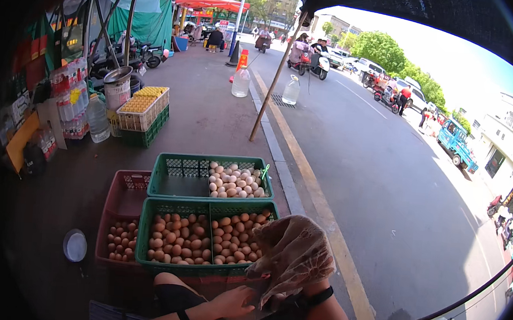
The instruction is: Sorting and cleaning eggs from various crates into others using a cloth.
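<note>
A beige lace cloth (297, 252) is bunched in front of me, covering most of my right hand (315, 286). Only the base of that hand shows above a black wristband; its fingers and grip are hidden. My left hand (234, 301) is over my lap with curled fingers, near the cloth's lower edge. Whether it pinches anything is too dark to see. Just beyond the knees stands a green plastic crate (142, 228) of brown eggs (179, 239), split by a divider. The cloth overlaps its right corner in the view.
Behind is another green crate (178, 194) with pale eggs (235, 181) on its right side. A red crate (122, 195) of brown eggs stands at left. Stacked crates (145, 121), water jugs (240, 82), a slanted pole (274, 83) and a curb (279, 150) border the road.
</note>
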A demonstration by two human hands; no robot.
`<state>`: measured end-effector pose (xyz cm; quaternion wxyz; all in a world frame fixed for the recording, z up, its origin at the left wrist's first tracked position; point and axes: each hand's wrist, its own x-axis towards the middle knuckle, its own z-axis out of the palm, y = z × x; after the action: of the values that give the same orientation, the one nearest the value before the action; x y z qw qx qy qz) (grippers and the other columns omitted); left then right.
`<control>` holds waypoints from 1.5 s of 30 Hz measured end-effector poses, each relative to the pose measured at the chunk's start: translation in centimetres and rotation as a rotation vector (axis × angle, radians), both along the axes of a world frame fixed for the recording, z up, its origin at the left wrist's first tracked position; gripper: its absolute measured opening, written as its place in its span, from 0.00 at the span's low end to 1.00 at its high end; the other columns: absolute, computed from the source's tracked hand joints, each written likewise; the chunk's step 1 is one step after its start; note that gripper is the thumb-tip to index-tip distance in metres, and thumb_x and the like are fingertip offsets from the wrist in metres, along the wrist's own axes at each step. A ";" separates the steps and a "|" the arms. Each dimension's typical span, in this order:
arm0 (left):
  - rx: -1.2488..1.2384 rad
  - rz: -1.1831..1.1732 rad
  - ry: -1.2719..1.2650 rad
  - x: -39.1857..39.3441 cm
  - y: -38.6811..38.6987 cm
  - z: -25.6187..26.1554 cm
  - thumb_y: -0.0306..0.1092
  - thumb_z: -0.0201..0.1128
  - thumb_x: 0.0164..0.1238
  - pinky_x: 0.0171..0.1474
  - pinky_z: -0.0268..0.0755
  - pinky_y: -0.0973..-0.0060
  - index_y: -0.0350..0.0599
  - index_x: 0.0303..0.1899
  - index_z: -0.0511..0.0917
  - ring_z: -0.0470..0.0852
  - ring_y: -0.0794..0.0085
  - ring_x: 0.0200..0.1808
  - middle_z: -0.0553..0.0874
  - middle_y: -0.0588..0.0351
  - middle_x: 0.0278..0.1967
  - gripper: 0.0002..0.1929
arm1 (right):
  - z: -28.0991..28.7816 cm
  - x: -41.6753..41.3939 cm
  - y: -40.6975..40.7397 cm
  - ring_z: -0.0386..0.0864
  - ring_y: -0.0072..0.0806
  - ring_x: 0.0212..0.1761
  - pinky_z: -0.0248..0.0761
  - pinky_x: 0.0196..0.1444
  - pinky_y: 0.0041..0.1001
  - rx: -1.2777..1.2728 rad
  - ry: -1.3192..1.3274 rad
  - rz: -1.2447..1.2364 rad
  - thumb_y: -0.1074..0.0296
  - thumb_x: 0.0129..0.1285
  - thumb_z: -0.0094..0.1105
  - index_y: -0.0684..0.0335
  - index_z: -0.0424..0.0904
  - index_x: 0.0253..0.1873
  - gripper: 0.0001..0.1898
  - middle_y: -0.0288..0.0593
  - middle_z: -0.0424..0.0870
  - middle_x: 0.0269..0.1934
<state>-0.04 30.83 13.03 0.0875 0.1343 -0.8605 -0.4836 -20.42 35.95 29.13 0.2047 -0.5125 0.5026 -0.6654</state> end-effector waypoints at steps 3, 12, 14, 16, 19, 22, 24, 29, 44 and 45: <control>0.009 -0.001 -0.155 0.5 -3.8 -0.4 0.38 0.65 0.56 0.42 0.74 0.69 0.40 0.49 0.73 0.80 0.64 0.37 0.77 0.51 0.41 0.20 | -0.3 -3.8 -1.5 0.76 0.22 0.36 0.72 0.45 0.23 0.297 0.410 -0.101 0.72 0.53 0.67 0.65 0.79 0.34 0.06 0.41 0.82 0.37; 0.134 0.286 -0.297 -4.6 -16.9 -5.9 0.32 0.64 0.55 0.34 0.73 0.73 0.38 0.40 0.77 0.81 0.70 0.31 0.82 0.54 0.28 0.13 | -1.2 -9.6 -5.1 0.75 0.23 0.47 0.70 0.53 0.24 0.198 0.173 -0.339 0.75 0.55 0.63 0.66 0.71 0.52 0.19 0.41 0.78 0.45; 0.032 0.375 -0.326 -6.9 -18.8 -9.3 0.33 0.64 0.54 0.34 0.74 0.72 0.37 0.39 0.77 0.81 0.68 0.30 0.82 0.54 0.27 0.12 | -1.4 -10.0 -6.0 0.75 0.23 0.48 0.69 0.54 0.24 0.211 0.209 -0.395 0.76 0.53 0.64 0.66 0.71 0.52 0.20 0.41 0.78 0.45; 0.030 0.368 -0.350 -10.4 -19.4 -11.7 0.33 0.64 0.53 0.36 0.74 0.71 0.38 0.39 0.77 0.81 0.68 0.33 0.82 0.52 0.29 0.13 | -6.6 -13.6 -6.1 0.75 0.27 0.48 0.68 0.52 0.25 0.112 0.053 -0.398 0.79 0.35 0.69 0.68 0.72 0.50 0.30 0.43 0.78 0.45; 0.058 0.389 -0.217 -15.0 -19.3 -15.1 0.35 0.68 0.52 0.43 0.75 0.70 0.38 0.42 0.76 0.80 0.64 0.37 0.80 0.49 0.36 0.17 | -8.8 -13.9 -6.0 0.76 0.26 0.45 0.68 0.50 0.23 0.105 -0.126 -0.457 0.75 0.32 0.69 0.67 0.73 0.48 0.30 0.41 0.79 0.43; 0.057 0.425 -0.280 -20.3 -18.5 -17.1 0.38 0.71 0.51 0.47 0.74 0.70 0.37 0.46 0.74 0.79 0.62 0.41 0.78 0.46 0.43 0.23 | -9.7 -14.1 -4.3 0.52 0.37 0.74 0.41 0.75 0.32 0.574 -0.868 -0.455 0.52 0.64 0.51 0.64 0.41 0.73 0.41 0.48 0.52 0.73; 0.088 0.444 -0.317 -23.4 -17.7 -18.7 0.39 0.71 0.50 0.50 0.73 0.69 0.37 0.47 0.73 0.78 0.60 0.45 0.76 0.45 0.46 0.25 | -11.9 -15.0 -5.0 0.60 0.36 0.69 0.54 0.70 0.26 0.518 -1.089 -0.710 0.69 0.62 0.53 0.67 0.51 0.71 0.34 0.48 0.59 0.69; -0.038 0.503 -0.434 -26.8 -17.1 -19.5 0.40 0.72 0.49 0.58 0.67 0.66 0.37 0.50 0.71 0.74 0.54 0.54 0.75 0.43 0.49 0.28 | -13.3 -23.8 -3.8 0.68 0.39 0.61 0.57 0.66 0.34 0.516 0.212 -0.048 0.62 0.53 0.64 0.70 0.51 0.70 0.42 0.48 0.72 0.58; 1.541 -0.190 0.479 -15.1 -14.0 -4.4 0.37 0.53 0.68 0.43 0.71 0.77 0.43 0.55 0.73 0.78 0.70 0.39 0.80 0.56 0.43 0.17 | -8.6 -14.1 -6.1 0.77 0.35 0.49 0.69 0.52 0.31 0.557 0.459 -0.207 0.64 0.43 0.69 0.61 0.73 0.53 0.28 0.45 0.79 0.48; 1.547 -0.136 0.496 -14.2 -13.7 -3.6 0.37 0.52 0.69 0.40 0.71 0.79 0.44 0.55 0.73 0.78 0.71 0.35 0.81 0.58 0.40 0.16 | -8.2 -12.2 -6.6 0.78 0.36 0.47 0.70 0.51 0.31 0.529 0.497 -0.216 0.64 0.46 0.67 0.61 0.74 0.51 0.24 0.46 0.79 0.47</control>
<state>-14.27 17.18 9.44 0.1283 -0.0070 -0.2448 -0.9610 -32.61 29.36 20.96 0.1304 -0.5318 0.7424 -0.3860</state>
